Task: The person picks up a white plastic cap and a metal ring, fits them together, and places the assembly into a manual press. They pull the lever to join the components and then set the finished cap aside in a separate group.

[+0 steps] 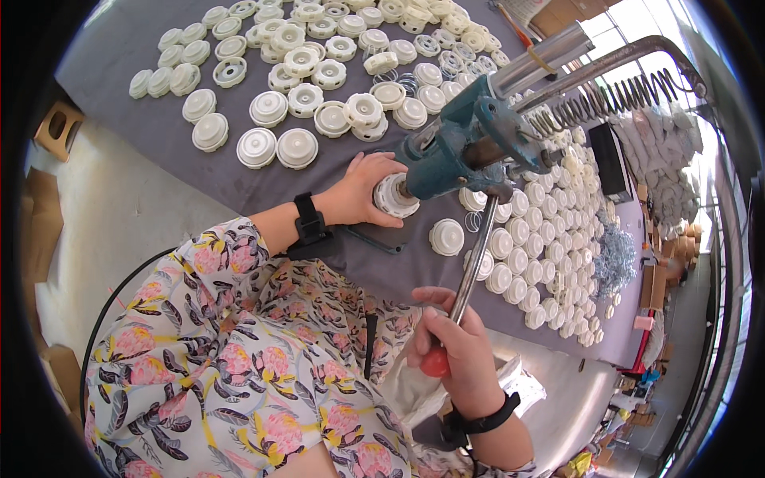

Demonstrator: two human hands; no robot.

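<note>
My left hand [362, 190] curls its fingers and thumb around a round white plastic cap [390, 201], which sits beneath the ram of a teal hand press [434, 163]. The ram's tip appears to meet the cap's top. Lower right, my right hand [458, 350] is closed around the steel press lever [472, 271] near its red ball knob [435, 362]. The lever slants down from the press toward me. One loose white cap [446, 237] lies just right of the press base, beside a small coil spring [473, 221].
White caps [296, 148] cover the far left of the grey-clothed table [199, 163], and rows of caps [518, 259] fill its right. A pile of metal springs [615, 259] lies at the right edge. A long coil spring [613, 103] hangs beside the press column. Cardboard boxes [48, 223] stand left.
</note>
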